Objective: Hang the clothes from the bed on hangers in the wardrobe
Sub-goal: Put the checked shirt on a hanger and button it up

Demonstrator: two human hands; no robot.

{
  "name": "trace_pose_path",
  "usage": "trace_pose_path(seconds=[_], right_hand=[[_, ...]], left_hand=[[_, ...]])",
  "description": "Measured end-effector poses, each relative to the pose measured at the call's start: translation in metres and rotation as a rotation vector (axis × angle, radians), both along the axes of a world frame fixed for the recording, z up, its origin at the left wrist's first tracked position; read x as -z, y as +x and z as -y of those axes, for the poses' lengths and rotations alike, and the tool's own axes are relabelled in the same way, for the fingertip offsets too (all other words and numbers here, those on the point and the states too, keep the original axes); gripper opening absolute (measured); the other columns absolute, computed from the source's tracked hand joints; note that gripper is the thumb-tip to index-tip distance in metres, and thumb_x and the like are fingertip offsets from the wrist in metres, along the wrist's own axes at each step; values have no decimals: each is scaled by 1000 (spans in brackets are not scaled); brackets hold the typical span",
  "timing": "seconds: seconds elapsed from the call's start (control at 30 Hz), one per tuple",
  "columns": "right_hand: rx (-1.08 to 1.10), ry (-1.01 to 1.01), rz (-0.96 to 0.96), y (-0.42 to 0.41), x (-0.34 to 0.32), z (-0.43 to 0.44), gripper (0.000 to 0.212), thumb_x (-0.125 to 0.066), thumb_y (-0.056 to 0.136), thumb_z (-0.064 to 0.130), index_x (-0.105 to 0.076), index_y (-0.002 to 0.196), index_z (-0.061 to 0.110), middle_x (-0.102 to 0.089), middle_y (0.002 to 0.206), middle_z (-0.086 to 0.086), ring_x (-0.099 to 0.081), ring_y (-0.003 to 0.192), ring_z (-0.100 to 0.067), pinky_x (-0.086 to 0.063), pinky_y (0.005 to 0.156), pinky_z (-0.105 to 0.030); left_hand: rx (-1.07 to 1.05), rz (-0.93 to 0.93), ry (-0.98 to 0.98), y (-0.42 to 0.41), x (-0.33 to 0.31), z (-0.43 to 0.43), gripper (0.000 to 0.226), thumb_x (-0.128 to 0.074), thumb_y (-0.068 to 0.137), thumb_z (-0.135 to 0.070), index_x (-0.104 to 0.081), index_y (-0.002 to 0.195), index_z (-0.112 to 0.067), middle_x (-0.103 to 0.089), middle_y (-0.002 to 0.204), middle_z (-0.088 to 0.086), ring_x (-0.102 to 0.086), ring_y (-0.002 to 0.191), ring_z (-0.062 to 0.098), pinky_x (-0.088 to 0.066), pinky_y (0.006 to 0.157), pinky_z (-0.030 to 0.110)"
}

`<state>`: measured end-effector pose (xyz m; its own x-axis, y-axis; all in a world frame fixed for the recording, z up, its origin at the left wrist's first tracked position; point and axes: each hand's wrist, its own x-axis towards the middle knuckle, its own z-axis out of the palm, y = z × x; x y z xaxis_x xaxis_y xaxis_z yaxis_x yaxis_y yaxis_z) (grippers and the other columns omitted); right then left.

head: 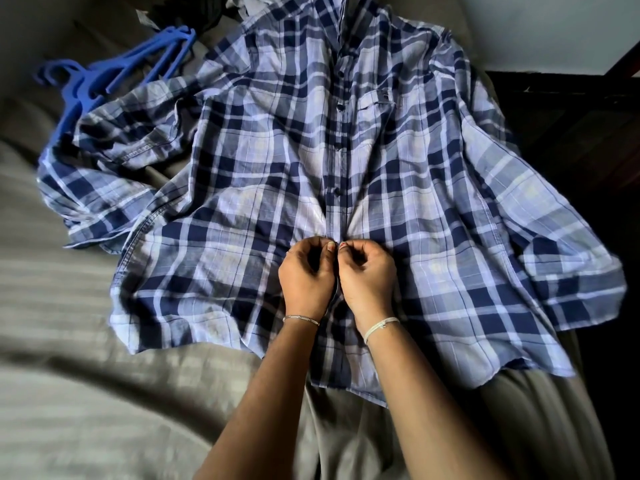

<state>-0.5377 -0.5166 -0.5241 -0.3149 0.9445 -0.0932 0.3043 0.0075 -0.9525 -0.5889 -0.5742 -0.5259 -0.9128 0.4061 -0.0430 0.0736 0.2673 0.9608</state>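
Observation:
A blue and white plaid shirt [270, 157] lies spread front-up on the bed, collar far from me, its buttons fastened down most of the placket. My left hand [306, 275] and my right hand [369, 275] sit side by side on the lower placket, each pinching the cloth at the button strip with curled fingers. The button between my fingertips is hidden. Several blue plastic hangers [100, 81] lie at the far left, partly under the shirt's left sleeve.
The bed [69, 341] has a grey striped sheet with bare room at the left and near me. More dark clothes [214, 12] are piled at the far end. Dark furniture [571, 133] stands along the bed's right side.

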Motion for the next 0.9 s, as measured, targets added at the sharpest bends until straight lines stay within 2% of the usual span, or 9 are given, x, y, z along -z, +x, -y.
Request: trace_pose_path(seconds=[0.13, 0.27, 0.37, 0.43, 0.53, 0.6, 0.7, 0.8, 0.9], right_hand=[[8, -175, -28, -3, 0, -5, 10, -69, 83, 11, -68, 74, 16, -70, 71, -3, -62, 62, -12, -55, 66, -29], [-20, -176, -18, -5, 5, -5, 8, -70, 83, 12, -70, 75, 16, -72, 75, -5, -68, 70, -19, -59, 73, -39], [-53, -132, -55, 0, 5, -2, 14, -70, 85, 11, -69, 77, 22, -72, 79, -2, -69, 75, -16, -58, 77, -35], [-88, -144, -132, 8, 1, 0, 18, -68, 88, 8, -68, 83, 26, -71, 84, 4, -67, 78, -6, -55, 75, -23], [-79, -86, -152, 22, -4, 5, 19, -68, 88, 10, -65, 86, 28, -69, 88, 6, -62, 78, 0, -47, 74, -15], [-80, -105, -148, 33, -7, 16, 13, -75, 82, 20, -63, 83, 24, -68, 85, -1, -61, 74, -7, -48, 71, -22], [-150, -33, -39, 49, -7, 37, 31, -80, 69, 42, -58, 79, 23, -65, 82, 0, -62, 74, -12, -51, 70, -24], [-156, 97, 81, 60, -8, 48, 24, -79, 71, 21, -59, 83, 20, -63, 83, 5, -61, 76, -11, -47, 69, -17], [-97, 97, 89, 65, -7, 48, 18, -72, 73, 4, -65, 84, 17, -66, 78, 3, -61, 69, -12, -45, 66, -14]], left_hand=[[-31, 147, 90, 1, 1, -1, 2, -67, 89, -14, -66, 91, -14, -66, 83, -10, -60, 73, -12, -44, 73, 4], [27, 521, 329, -9, -1, 2, 7, -63, 90, -7, -67, 86, -10, -71, 82, 4, -65, 76, 13, -53, 73, 23], [83, 640, 351, -14, -8, 4, 10, -62, 90, -4, -67, 82, -6, -70, 71, 5, -64, 63, 14, -54, 63, 25], [86, 650, 335, -15, -12, 5, 11, -60, 91, -2, -67, 84, -6, -69, 71, 5, -63, 65, 16, -54, 71, 33], [69, 505, 183, -13, -16, 9, 15, -55, 92, 3, -64, 96, -9, -68, 88, 4, -62, 82, 17, -50, 89, 38], [85, 340, 24, -6, -17, 20, 20, -61, 88, 2, -63, 91, -18, -68, 89, -1, -64, 83, 13, -51, 90, 35], [144, 134, -183, 10, -17, 38, 24, -71, 77, -4, -68, 80, -27, -72, 85, -2, -69, 84, 15, -53, 84, 29], [141, -61, -298, 25, -22, 51, 20, -73, 75, -5, -75, 89, -19, -63, 88, -7, -64, 83, 11, -40, 75, 1], [128, -113, -310, 33, -25, 57, 18, -80, 75, -17, -75, 92, -17, -58, 97, -2, -56, 73, 2, -33, 72, -7]])
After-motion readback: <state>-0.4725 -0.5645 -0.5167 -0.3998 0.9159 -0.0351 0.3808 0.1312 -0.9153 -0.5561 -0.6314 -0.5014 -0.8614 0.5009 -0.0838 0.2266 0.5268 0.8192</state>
